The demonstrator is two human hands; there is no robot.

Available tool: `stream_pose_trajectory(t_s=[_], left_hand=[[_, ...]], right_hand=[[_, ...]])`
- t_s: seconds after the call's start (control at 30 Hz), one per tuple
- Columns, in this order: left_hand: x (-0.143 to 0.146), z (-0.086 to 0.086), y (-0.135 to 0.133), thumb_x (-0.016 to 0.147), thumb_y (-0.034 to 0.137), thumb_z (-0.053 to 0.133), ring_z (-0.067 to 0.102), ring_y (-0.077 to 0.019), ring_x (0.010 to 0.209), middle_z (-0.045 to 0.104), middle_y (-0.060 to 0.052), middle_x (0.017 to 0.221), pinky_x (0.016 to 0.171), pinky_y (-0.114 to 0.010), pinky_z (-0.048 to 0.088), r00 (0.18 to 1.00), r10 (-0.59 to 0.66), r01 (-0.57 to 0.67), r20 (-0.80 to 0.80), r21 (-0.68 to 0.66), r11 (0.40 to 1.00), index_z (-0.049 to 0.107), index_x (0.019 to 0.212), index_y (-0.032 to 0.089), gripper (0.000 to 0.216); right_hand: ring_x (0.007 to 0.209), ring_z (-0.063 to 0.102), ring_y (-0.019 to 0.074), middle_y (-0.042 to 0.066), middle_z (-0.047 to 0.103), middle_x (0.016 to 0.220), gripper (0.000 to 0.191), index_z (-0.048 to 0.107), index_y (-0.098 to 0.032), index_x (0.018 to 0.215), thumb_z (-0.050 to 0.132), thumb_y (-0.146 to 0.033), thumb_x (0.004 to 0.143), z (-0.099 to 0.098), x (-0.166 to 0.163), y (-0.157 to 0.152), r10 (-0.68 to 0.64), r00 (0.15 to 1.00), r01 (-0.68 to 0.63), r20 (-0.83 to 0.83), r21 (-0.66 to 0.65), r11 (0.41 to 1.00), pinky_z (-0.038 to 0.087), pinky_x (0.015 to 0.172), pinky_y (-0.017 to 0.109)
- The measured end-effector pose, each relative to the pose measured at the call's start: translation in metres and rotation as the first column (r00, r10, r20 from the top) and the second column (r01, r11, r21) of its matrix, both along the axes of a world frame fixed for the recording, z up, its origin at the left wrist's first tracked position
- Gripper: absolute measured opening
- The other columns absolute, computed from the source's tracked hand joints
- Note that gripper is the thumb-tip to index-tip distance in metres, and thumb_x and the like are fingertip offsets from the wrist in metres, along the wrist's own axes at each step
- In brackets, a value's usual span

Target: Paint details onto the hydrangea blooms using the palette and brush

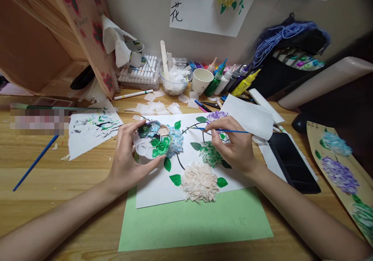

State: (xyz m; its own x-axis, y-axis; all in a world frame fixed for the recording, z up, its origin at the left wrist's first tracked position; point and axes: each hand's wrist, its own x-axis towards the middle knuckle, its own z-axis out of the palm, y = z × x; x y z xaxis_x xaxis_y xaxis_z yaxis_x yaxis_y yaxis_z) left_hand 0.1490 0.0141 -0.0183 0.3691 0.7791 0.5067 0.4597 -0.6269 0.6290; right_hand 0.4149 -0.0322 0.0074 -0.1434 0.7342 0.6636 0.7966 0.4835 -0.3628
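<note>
My left hand (pixel 127 156) grips a small round paint palette (pixel 152 140) smeared with green and dark paint, held just above the left side of a white sheet (pixel 155 187). The sheet bears paper-scrap flowers: a blue one (pixel 176 141), a green one (pixel 211 154), a cream one (pixel 199 181) and a purple one (pixel 217 115), with painted green leaves and dark stems. My right hand (pixel 234 144) pinches a thin blue paintbrush (pixel 230 130); its tip points left toward the stem near the sheet's top. A green sheet (pixel 198 222) lies underneath.
At the back stand a paper cup (pixel 201 80), paint bottles (pixel 230 80), a bowl of paper scraps (pixel 175 80) and a marker box (pixel 140 74). A paint-smeared test paper (pixel 91 130) and a blue brush (pixel 35 163) lie left. A black tablet (pixel 291 160) and a flower strip (pixel 340 171) lie right.
</note>
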Motion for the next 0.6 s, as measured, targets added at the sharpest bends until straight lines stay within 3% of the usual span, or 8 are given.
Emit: stream_pose_trajectory(t_s=[0.6], left_hand=[[0.0004, 0.0020, -0.0004, 0.066, 0.030, 0.081, 0.048, -0.0272, 0.115, 0.050, -0.009, 0.123, 0.091, -0.042, 0.049, 1.000, 0.003, -0.003, -0.020, 0.018, 1.000, 0.039, 0.136, 0.024, 0.082]], right_hand=[[0.071, 0.059, 0.0170, 0.002, 0.065, 0.075, 0.017, 0.059, -0.022, 0.087, 0.050, -0.009, 0.085, 0.0015, -0.0012, -0.0010, 0.016, 0.999, -0.016, 0.037, 0.004, 1.000, 0.048, 0.064, 0.032]])
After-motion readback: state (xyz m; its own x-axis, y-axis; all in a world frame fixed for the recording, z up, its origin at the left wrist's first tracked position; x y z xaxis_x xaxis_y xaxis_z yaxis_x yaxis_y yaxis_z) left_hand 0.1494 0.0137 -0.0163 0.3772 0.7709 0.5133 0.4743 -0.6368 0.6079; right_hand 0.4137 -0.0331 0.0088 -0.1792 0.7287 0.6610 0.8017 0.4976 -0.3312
